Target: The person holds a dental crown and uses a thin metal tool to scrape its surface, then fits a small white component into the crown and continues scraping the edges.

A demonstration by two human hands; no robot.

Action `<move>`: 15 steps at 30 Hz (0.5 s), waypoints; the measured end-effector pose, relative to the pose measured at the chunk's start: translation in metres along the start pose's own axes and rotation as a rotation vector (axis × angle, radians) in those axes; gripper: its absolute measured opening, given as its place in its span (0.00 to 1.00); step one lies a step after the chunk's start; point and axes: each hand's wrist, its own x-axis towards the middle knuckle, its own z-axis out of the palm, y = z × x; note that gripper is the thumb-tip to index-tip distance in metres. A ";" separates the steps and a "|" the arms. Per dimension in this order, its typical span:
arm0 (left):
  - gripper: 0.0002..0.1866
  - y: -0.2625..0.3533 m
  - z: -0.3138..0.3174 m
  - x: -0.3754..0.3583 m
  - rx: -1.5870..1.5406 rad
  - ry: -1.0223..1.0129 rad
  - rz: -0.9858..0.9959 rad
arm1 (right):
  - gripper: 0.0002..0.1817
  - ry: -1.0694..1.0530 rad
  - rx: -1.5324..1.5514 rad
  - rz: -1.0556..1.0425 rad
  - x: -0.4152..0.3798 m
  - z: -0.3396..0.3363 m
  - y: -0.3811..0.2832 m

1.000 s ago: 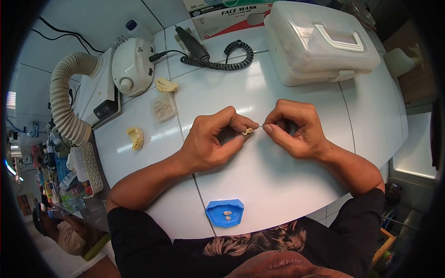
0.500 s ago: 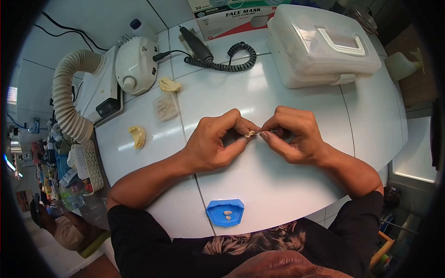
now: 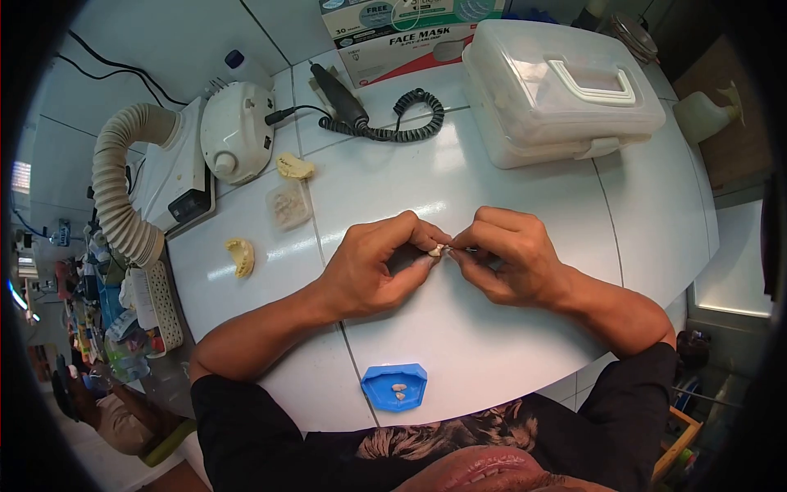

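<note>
Between thumb and fingers, my left hand (image 3: pixel 381 262) pinches a small cream dental piece (image 3: pixel 437 251), its shape partly covered by the fingertips. My right hand (image 3: pixel 512 256) grips a thin metal instrument (image 3: pixel 470 249), whose tip meets the piece from the right. Both hands are close together over the white tiled table (image 3: pixel 525 344). Nearer my body, a blue angular dish (image 3: pixel 393 405) holds a few small tooth-coloured pieces (image 3: pixel 399 389). Off to the left lie a yellowish dental cast (image 3: pixel 240 257), a second cast (image 3: pixel 295 166) and a small clear box (image 3: pixel 289 207) of pale bits.
A white drill control unit (image 3: pixel 236 131) and its black handpiece (image 3: pixel 340 97) with coiled cord lie at the back. A ribbed hose (image 3: pixel 111 176) curves at left. Face mask boxes (image 3: pixel 406 51) and a translucent carry case (image 3: pixel 566 98) stand behind. A person (image 3: pixel 123 422) sits at far left.
The view has shifted slightly, so the table things appear a little lower. My hands stay together, with the instrument and the dental piece turned slightly in the fingers.
</note>
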 end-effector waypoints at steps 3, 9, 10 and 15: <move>0.10 0.000 0.001 0.000 -0.017 0.002 -0.007 | 0.08 0.001 -0.006 0.000 -0.001 0.001 0.001; 0.11 -0.002 -0.001 0.002 0.042 -0.004 0.069 | 0.09 0.015 0.016 0.001 0.000 0.001 0.000; 0.12 0.000 0.000 0.001 0.018 0.010 0.044 | 0.10 0.027 0.030 0.008 0.000 0.001 0.000; 0.18 0.001 0.005 0.001 -0.092 0.064 -0.046 | 0.11 0.043 0.029 0.027 -0.001 0.001 -0.001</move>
